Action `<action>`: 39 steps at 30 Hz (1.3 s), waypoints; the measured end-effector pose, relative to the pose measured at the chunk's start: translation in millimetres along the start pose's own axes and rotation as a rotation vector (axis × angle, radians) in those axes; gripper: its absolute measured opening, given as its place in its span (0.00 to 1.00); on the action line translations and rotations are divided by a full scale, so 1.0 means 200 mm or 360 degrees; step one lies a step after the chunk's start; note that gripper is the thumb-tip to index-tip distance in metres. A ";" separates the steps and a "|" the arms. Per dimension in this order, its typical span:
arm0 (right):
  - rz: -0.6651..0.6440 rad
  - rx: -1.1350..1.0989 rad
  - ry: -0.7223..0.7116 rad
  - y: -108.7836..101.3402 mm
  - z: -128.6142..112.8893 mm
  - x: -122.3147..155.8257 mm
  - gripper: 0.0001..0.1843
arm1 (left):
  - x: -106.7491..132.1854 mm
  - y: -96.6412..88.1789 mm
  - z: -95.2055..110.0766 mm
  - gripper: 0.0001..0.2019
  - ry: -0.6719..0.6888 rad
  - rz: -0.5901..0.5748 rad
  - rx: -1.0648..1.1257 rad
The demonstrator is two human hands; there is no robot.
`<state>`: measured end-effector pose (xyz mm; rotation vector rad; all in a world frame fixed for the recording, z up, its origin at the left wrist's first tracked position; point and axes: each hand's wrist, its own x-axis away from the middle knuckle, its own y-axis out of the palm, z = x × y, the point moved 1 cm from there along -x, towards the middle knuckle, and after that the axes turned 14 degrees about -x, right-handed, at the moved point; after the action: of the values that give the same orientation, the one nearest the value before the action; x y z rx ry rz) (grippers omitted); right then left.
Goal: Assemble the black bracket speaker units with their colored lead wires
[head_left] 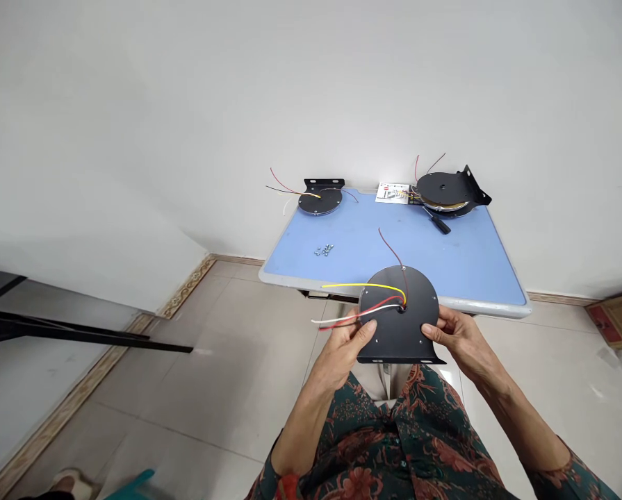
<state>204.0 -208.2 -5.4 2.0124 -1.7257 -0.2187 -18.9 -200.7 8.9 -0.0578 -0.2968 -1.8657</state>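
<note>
Between my hands is a round black metal plate [399, 326] with a flanged bracket along its near edge. Yellow, red and white wires come out of its centre hole toward the left, and a brown wire rises from its far rim. My left hand [345, 347] grips the plate's left side, thumb on top. My right hand [456, 340] grips the right side the same way, its other fingers partly hidden beneath. The plate is held above the near edge of the blue table [373, 236]. A small pile of screws [324, 250] lies on the table beyond my left hand.
A similar wired black disc [320, 201] lies at the table's far left. More black discs [443, 191] are stacked at the far right, beside a screwdriver [438, 222] and a printed card [393, 193]. The wall stands right behind. A cardboard box [618, 319] is on the floor at right.
</note>
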 end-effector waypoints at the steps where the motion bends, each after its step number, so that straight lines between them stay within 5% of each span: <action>1: 0.0003 0.0003 -0.0006 0.00 0.00 0.00 0.28 | -0.01 0.00 -0.01 0.25 -0.0007 0.0013 0.0004; 10: -0.0020 0.0111 -0.0105 0.03 0.00 0.02 0.31 | -0.05 -0.04 -0.11 0.26 -0.0130 -0.0030 0.0039; 18: -0.0052 0.0229 -0.0112 0.05 -0.02 0.04 0.31 | -0.02 -0.05 -0.21 0.27 -0.0093 0.0143 0.0082; 39: -0.0070 0.0364 -0.0185 0.09 -0.04 0.05 0.30 | 0.06 -0.03 -0.11 0.31 -0.0175 0.0128 -0.0029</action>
<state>193.0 -217.1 11.2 2.2420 -1.8513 -0.1620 -26.5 -215.0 -10.7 -0.1827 -0.3487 -1.7883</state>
